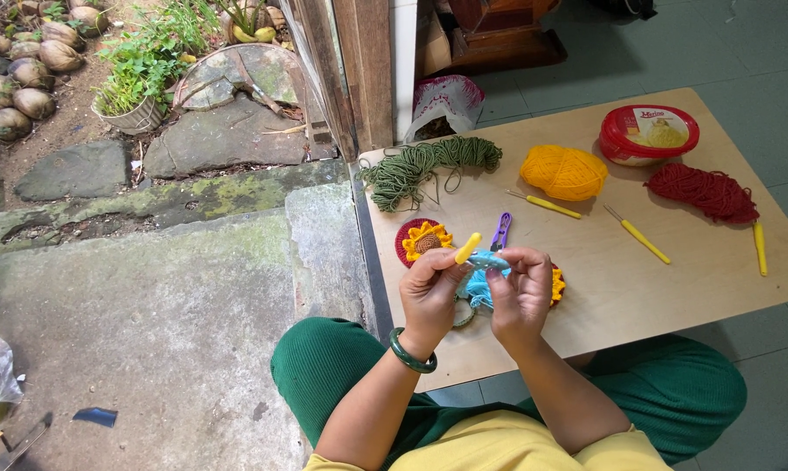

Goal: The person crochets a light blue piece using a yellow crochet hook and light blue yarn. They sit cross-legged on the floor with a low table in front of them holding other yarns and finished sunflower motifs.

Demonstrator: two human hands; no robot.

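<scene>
My left hand (431, 292) grips a yellow-handled crochet hook (468, 248) whose handle sticks up and to the right. My right hand (520, 295) pinches a light blue crochet piece (480, 277) between both hands, just above the low wooden table (603, 279). Under the hands lie a finished crochet sunflower on a red round (421, 240) and another, partly hidden one (556, 283). Purple scissors (500, 232) lie just beyond my fingers.
On the table are a green yarn skein (420, 168), a yellow yarn ball (564, 172), a red yarn skein (702, 192), a red-lidded tub (648, 134) and three spare yellow hooks (641, 235). Concrete step and garden stones lie left.
</scene>
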